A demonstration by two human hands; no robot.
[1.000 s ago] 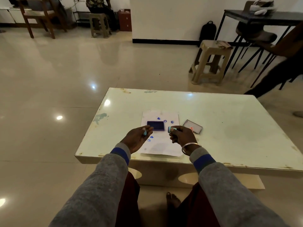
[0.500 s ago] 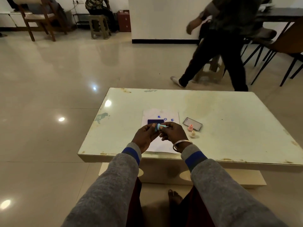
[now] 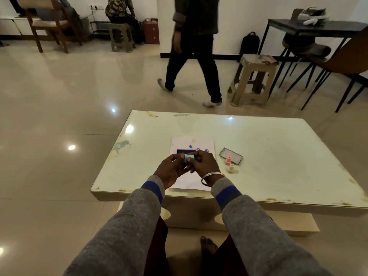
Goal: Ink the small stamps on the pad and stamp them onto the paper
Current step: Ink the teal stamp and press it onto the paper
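Pinching a small teal stamp [image 3: 188,157] at the centre of the frame, you are holding it between both hands, your left hand [image 3: 173,169] and right hand [image 3: 203,165] each closing fingertips on one end. It is looking light, stiff and slick, so grip its sides. It is hovering over the paper [image 3: 192,182], just near the blue ink pad [image 3: 186,151].

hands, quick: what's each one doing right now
left hand: closed on the teal stamp
right hand: closed on the same stamp
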